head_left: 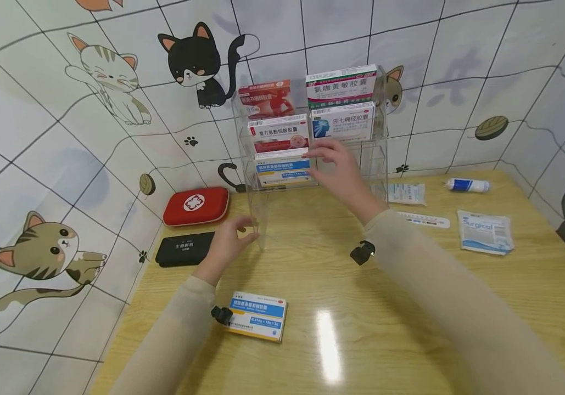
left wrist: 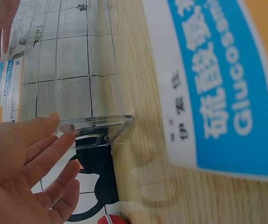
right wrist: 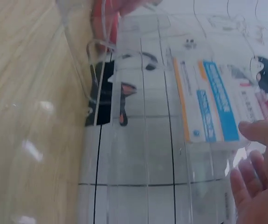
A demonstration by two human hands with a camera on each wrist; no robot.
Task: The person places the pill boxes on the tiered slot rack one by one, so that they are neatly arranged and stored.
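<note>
A clear plastic rack (head_left: 386,159) stands at the wall with medicine boxes on its tiers. On its lowest tier sits a blue, white and orange glucosamine capsule box (head_left: 282,170). My right hand (head_left: 339,173) is at this box's right end, thumb and forefinger apart, fingertips close to its edge. By the rack's left leg is my left hand (head_left: 228,241), thumb and forefinger spread at the clear panel's edge. A matching glucosamine box (head_left: 257,316) lies flat on the table below the left wrist, and looms large in the left wrist view.
Higher tiers carry a red box (head_left: 266,100), a white-and-red box (head_left: 279,133), a green-and-pink-striped box (head_left: 342,86) and a white-and-blue box (head_left: 343,122). Left are a red case (head_left: 196,206) and a black case (head_left: 183,249). A surgical packet (head_left: 485,233) and a tube (head_left: 467,185) lie right.
</note>
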